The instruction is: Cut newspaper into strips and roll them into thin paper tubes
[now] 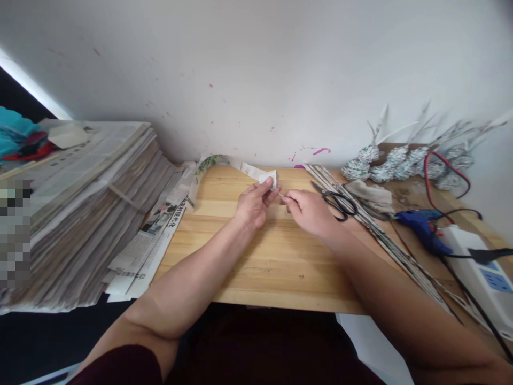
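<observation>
A long newspaper strip (pixel 248 170) curves from the left side of the table up into my left hand (pixel 253 204), whose thumb and fingers pinch its end. Close beside it, my right hand (pixel 308 209) is closed, thumb against fingers, on a thin end that looks like the rolled tip of the same strip. The tip is mostly hidden by the fingers. Both hands are just above the middle of the wooden table (pixel 256 267). Black-handled scissors (pixel 340 205) lie right behind my right hand, next to several thin rolled paper sticks (pixel 371 227).
A tall stack of newspapers (pixel 100 214) stands at the left, with cut newspaper strips (pixel 160 235) beside it. Woven paper pieces (pixel 395 163) line the wall at the right. Nearer are a cloth (pixel 372 197), a blue glue gun (pixel 425 227) and a white power strip (pixel 476 267) with cords.
</observation>
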`<state>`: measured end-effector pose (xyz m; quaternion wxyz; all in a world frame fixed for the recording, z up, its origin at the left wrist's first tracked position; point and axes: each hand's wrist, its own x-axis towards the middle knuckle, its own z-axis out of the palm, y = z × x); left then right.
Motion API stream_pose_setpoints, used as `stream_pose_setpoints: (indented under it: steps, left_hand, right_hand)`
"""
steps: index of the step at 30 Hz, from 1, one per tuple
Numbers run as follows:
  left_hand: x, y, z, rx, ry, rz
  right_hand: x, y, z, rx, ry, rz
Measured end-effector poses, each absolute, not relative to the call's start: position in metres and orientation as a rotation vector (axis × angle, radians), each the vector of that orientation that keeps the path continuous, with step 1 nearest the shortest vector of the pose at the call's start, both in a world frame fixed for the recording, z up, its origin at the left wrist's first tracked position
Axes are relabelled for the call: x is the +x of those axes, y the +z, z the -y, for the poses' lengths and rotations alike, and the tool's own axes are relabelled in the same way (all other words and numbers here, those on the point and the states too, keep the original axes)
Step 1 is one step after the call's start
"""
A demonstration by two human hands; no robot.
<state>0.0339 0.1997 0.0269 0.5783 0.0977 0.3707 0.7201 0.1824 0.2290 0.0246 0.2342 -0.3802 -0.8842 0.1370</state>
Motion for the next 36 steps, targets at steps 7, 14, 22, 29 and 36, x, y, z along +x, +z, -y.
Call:
stream_pose_setpoints:
  steps: [7, 14, 22, 29, 36]
  left_hand:
    - [0.0344, 0.0272, -0.1976, 0.276, 1.651, -0.85]
    - [0.0329, 0.0273, -0.1985, 0.261, 1.647, -0.883]
    - [0.0318, 0.0232, -0.1984, 0.282, 1.612, -0.823]
    - [0.0325, 0.0252, -0.1993, 0.233, 1.645, -0.845]
    - [0.0322, 0.0264, -0.1981, 0.272, 1.6, -0.838]
  right_hand:
    - [0.1812, 0.0276, -0.2269, -1.032, 0.224, 2.447]
    - [0.1806, 0.0254, -0.2247, -1.043, 0.531, 2.39]
    - [0.1841, 0.0277, -0.2293, -1.073, 0.893, 2.383]
    - [0.1823, 0.0235, -0.2281, -1.025, 0.417, 2.404]
    - [0.1822, 0.0281, -0.2266, -1.116, 1.02, 2.381]
